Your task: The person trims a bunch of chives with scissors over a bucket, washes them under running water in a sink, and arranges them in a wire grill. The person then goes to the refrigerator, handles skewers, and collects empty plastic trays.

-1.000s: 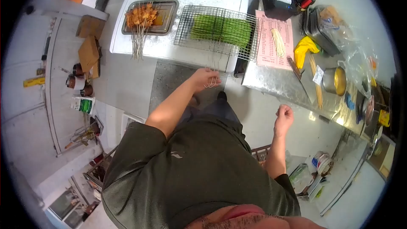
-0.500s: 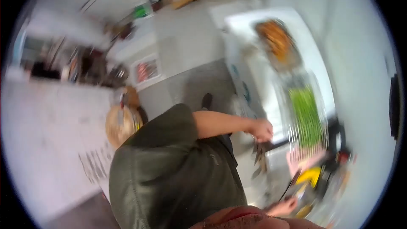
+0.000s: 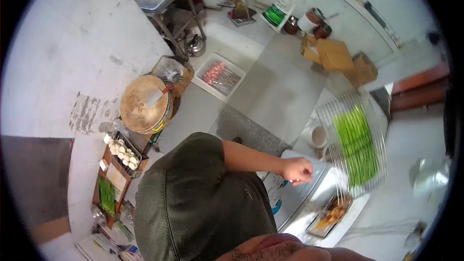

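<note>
My left hand (image 3: 297, 170) is in the head view right of centre, with its fingers curled closed. Whether it grips something is hidden; a small pale spot shows under the fingers. Just right of it, apart from the hand, is a wire rack (image 3: 382, 157) with long green stalks (image 3: 356, 145) lined up on it. Below the rack, a tray (image 3: 316, 232) of brown-orange food (image 3: 333, 214) stands on a white surface (image 3: 351, 215). My right hand is out of view.
A white tray (image 3: 197, 78) of pink skewers (image 3: 215, 72) lies on the floor. At left are a round chopping board (image 3: 137, 104) with a cleaver (image 3: 154, 97), pale mushrooms (image 3: 122, 152) and more green stalks (image 3: 106, 195). Cardboard boxes (image 3: 335, 54) and a kettle (image 3: 195, 46) stand farther off.
My view has swung round, and the food tray now appears below the rack instead of above it. My right hand has left the view. My left hand remains closed, slightly lower.
</note>
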Demonstrator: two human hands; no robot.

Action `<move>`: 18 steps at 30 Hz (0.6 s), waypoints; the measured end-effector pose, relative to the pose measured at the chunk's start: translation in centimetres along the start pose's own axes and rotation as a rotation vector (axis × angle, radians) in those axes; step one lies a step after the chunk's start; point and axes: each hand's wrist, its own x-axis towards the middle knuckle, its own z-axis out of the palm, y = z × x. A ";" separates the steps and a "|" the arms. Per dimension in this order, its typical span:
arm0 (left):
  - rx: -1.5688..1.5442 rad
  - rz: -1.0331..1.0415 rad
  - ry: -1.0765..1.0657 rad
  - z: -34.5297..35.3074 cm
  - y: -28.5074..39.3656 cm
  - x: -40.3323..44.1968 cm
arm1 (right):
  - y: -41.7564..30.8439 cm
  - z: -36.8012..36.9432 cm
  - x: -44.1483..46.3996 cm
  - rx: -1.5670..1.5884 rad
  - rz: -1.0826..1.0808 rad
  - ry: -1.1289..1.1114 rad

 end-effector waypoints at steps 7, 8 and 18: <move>-0.228 -0.082 0.670 -20.8 3.2 1.2 | 2.5 24.8 6.3 0.116 0.235 -0.295; -0.250 -0.090 0.741 -23.7 4.0 1.1 | 2.1 28.8 6.7 0.039 0.222 -0.326; -0.495 0.116 1.431 -46.1 10.8 1.5 | 6.3 71.2 11.1 0.070 0.458 -0.859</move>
